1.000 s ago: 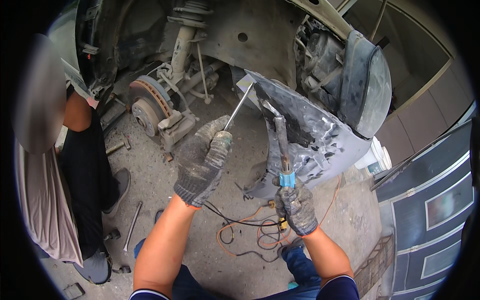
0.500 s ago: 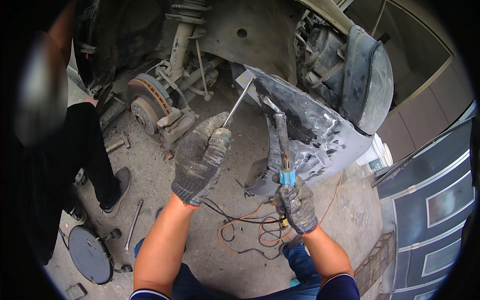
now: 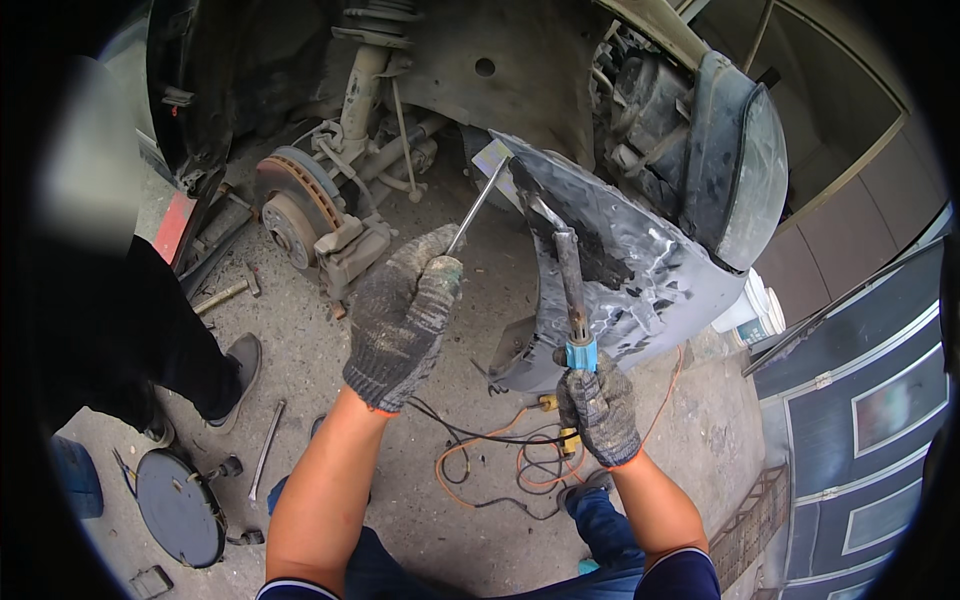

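My left hand [image 3: 405, 315], in a dirty grey glove, grips a slim metal rod [image 3: 476, 204] whose far end is at the upper left corner of a loose grey fender panel [image 3: 660, 295], beside a pale label [image 3: 490, 158]. The panel has black, white-streaked damaged patches. My gloved right hand [image 3: 600, 410] is closed on a long metal tool with a blue collar [image 3: 582, 352], its tip over the dark patch. I cannot tell whether it touches. Black cables hang near both hands.
Brake disc [image 3: 292, 222], strut [image 3: 360, 95] and headlamp [image 3: 745, 175] are behind. At left are a co-worker's dark-trousered legs [image 3: 150, 330]. On the floor lie a hammer [image 3: 225, 295], wrench [image 3: 267, 445], black round object [image 3: 175, 505] and cords [image 3: 465, 490]. Buckets [image 3: 750, 310] stand right, by a grey door [image 3: 850, 420].
The co-worker has shifted toward the left edge, uncovering the round black object, a blue container and a red strip. My hands have barely moved; the right-hand tool sits slightly farther right.
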Demonstrator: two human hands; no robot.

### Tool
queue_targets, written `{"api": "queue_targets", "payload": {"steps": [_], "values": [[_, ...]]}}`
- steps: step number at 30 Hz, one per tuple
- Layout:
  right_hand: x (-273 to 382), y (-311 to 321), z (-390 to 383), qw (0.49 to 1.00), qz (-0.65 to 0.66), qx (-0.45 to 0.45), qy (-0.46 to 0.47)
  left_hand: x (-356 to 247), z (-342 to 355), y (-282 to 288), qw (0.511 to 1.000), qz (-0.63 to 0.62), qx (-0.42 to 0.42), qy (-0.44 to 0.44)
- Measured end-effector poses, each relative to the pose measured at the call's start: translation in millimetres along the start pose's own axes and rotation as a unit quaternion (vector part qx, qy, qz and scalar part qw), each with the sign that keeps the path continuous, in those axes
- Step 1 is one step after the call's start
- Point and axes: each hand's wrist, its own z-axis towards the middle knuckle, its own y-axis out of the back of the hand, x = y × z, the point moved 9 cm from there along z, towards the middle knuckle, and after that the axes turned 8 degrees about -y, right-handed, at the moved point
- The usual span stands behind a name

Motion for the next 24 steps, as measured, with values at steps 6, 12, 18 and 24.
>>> {"api": "queue_targets", "payload": {"steps": [6,12,18,24], "values": [[4,-2,-2,1.0,-0.011,-0.005,0.003,2,-1,-1,1.0,0.016,0.005,-0.019],[0,6,6,0.998,-0.053,-0.017,0.023,3,3,-4,1.0,0.001,-0.001,0.013],[5,-1,6,1.0,-0.016,-0.009,0.023,1,2,0,1.0,0.001,0.001,-0.01],[0,2,-3,0.999,0.024,-0.017,0.013,-12,3,-1,0.993,0.079,0.016,-0.088]]}}
